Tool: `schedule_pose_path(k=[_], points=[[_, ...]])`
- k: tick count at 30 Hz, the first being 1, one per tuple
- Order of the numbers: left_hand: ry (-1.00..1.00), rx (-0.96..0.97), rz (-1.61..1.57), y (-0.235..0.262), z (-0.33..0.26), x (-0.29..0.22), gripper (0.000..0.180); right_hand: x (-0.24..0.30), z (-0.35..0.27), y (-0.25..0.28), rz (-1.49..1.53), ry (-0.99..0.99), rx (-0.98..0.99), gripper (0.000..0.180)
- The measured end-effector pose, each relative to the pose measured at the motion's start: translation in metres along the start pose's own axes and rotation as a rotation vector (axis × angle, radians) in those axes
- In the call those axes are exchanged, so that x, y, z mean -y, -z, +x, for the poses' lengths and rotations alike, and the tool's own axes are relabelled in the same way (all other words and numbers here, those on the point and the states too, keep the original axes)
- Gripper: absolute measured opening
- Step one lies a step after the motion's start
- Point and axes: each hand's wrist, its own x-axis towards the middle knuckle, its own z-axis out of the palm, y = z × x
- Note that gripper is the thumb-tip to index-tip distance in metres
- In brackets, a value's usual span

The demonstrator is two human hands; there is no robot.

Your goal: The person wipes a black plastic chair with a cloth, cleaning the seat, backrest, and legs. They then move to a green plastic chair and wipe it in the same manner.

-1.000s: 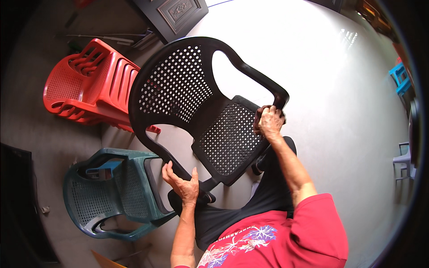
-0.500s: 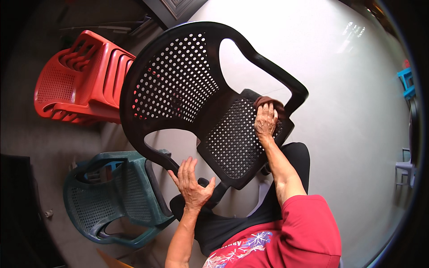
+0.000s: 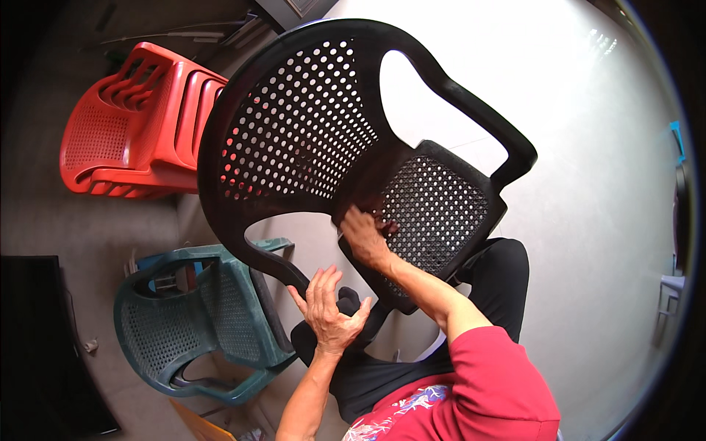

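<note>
A black plastic armchair (image 3: 294,192) with round holes in its back and a perforated seat stands in front of me. My right hand (image 3: 364,237) presses a dark reddish-brown cloth (image 3: 387,225) onto the seat, at the left side close to where it meets the backrest. The hand is slightly blurred and covers part of the cloth. Beside the end of the chair's left armrest, my left hand (image 3: 329,309) is raised with its fingers spread and nothing in it. Whether it touches the armrest I cannot tell.
A stack of red plastic armchairs (image 3: 151,121) stands at the far left. Nearer on the left is a green plastic armchair (image 3: 243,316). A dark flat panel (image 3: 51,345) is at the left edge. A pale stool (image 3: 668,294) and a blue item (image 3: 677,140) show at the far right.
My right hand has swept the cloth leftward across the seat, from its right side to its left side near the backrest. My left hand stays spread by the armrest.
</note>
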Motion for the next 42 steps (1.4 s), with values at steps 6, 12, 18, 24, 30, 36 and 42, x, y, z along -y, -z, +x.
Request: schedule_pose_path(k=[6, 12, 18, 24, 30, 36, 42], points=[[0.016, 0.011, 0.016, 0.0, 0.001, -0.001, 0.05, -0.062, 0.022, 0.03, -0.3, -0.144, 0.098, 0.025], [-0.022, 0.018, -0.01, -0.002, 0.002, -0.001, 0.041, -0.097, 0.096, 0.004, -0.137, -1.098, -0.719, 0.026], [-0.035, 0.017, -0.008, -0.002, 0.001, 0.001, 0.043, 0.007, 0.116, -0.037, 0.329, -0.912, -0.73, 0.045], [-0.032, -0.006, 0.004, -0.002, 0.001, 0.003, 0.053, 0.044, 0.017, -0.042, -0.07, -0.301, -0.136, 0.029], [-0.002, -0.162, -0.076, -0.007, -0.001, 0.005, 0.062, -0.063, 0.023, 0.049, -0.358, -0.187, -0.206, 0.017], [0.027, -0.174, -0.124, -0.009, -0.004, 0.011, 0.056, 0.003, -0.014, 0.036, 0.026, 0.121, 0.108, 0.022], [0.007, -0.206, -0.029, -0.007, -0.002, 0.004, 0.047, 0.038, -0.103, 0.086, 0.189, 0.128, 0.309, 0.027]])
